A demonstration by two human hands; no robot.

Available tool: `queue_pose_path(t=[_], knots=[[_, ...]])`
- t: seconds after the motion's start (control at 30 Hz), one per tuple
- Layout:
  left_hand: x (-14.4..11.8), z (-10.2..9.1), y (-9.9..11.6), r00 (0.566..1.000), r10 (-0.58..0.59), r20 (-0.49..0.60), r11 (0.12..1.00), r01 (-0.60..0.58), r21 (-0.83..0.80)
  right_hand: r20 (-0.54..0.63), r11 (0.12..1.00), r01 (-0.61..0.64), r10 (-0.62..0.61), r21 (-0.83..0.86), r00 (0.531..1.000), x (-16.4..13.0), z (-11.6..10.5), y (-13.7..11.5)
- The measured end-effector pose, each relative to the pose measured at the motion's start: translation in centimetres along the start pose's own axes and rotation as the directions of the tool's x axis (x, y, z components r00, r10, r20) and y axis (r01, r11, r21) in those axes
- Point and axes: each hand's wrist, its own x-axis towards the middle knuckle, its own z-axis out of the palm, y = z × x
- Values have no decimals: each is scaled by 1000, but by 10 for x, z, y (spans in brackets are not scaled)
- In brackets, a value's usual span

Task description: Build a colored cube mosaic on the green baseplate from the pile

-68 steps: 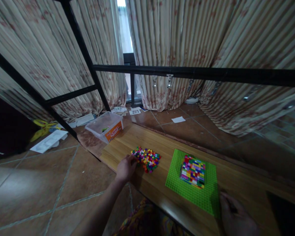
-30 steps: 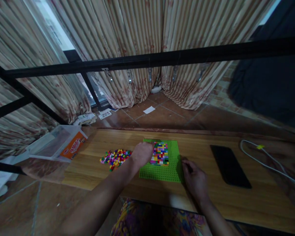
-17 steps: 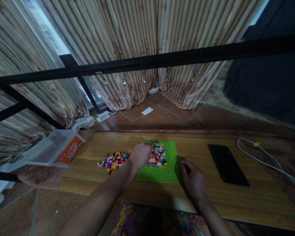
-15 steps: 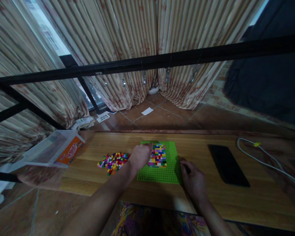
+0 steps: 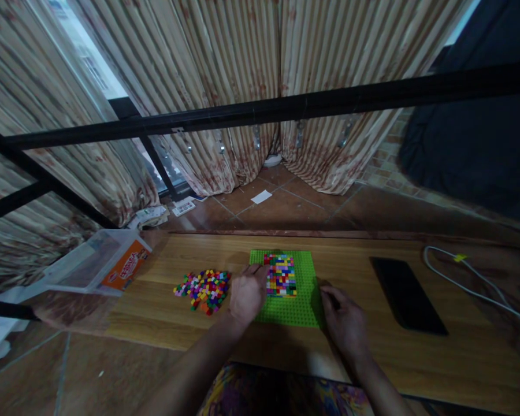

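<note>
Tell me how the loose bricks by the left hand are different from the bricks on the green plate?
The loose bricks lie scattered on the wooden table; the built bricks sit packed in a tidy rectangle on the green plate. Both are small and many-coloured.

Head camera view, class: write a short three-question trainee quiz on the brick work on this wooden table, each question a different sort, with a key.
1. True or false: the loose bricks lie to the right of the green baseplate.
2. Which hand rests at the baseplate's near right corner? A) left hand B) right hand
3. Fill in: the flat black item right of the baseplate looks like a ____.

Key
1. False; they lie to its left.
2. B; the left hand is at the left edge, beside the coloured brick block.
3. phone.
</note>
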Motion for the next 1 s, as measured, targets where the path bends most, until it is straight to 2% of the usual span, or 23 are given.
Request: queue_pose_path(t=[0.1, 0.33, 0.5, 0.63, 0.8, 0.9, 1.0], knots=[[-4, 4, -2, 998, 62, 10, 995, -62, 72, 10, 1000, 11, -11, -2, 1000, -1, -1, 0], [-6, 10, -1, 995, 95, 19, 987, -97, 130, 23, 1000, -5, 6, -27, 1000, -1, -1, 2], [-7, 13, 1, 989, 145, -12, 977, -141, 161, 3, 999, 9, -9, -41, 1000, -1, 1, 8], [-7, 11, 1, 990, 135, -30, 982, -130, 136, 2, 998, 34, -34, -59, 999, -1, 2, 12], [-5, 0, 0, 995, 91, -34, 996, -90, 23, 23, 996, 56, -55, -69, 998, -2, 2, 15], [-9, -7, -3, 993, 75, -94, 997, -77, -16, 21, 994, 71, -69, -84, 997, -2, 2, 16], [-24, -12, -15, 971, 17, -238, 995, -40, -92, 19, 993, 59, -57, -101, 998, -2, 2, 18]])
